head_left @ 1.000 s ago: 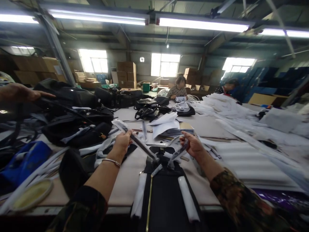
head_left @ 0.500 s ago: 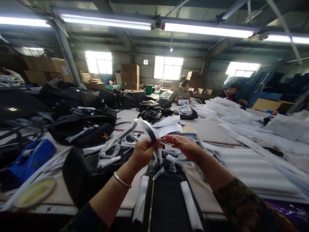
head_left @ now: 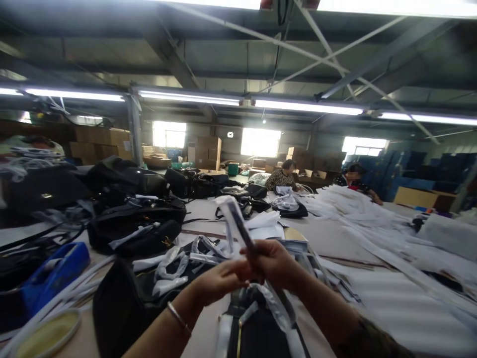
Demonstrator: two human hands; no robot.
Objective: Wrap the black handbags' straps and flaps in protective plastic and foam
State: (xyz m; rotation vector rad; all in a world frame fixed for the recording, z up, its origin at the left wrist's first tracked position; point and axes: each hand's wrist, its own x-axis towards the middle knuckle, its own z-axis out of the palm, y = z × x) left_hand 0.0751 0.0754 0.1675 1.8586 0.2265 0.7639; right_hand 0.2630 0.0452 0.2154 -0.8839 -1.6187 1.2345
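A dark bag strap (head_left: 241,223) partly covered in whitish film rises in a loop above a black bag (head_left: 261,330) in front of me. My right hand (head_left: 272,261) is closed around the strap. Close beside it, my left hand (head_left: 223,278) has its fingers stretched toward the right fingers, and its fingertips are partly hidden there. The strap's lower part, with loose film, hangs below my right hand to the bag. A yellow zip (head_left: 239,338) runs down the bag, and a white wrapped strip lies on each side.
Left of the bag are a black bag flap (head_left: 115,303), wrapped straps (head_left: 169,268), a blue holder (head_left: 55,276) and a round yellowish dish (head_left: 48,333). Black bags (head_left: 137,223) pile up behind. White foam sheets (head_left: 402,293) cover the right. Two people sit across the table.
The strap has passed from my left hand to my right hand, which has closed on it. My left fingers have loosened and straightened. The view has tilted upward.
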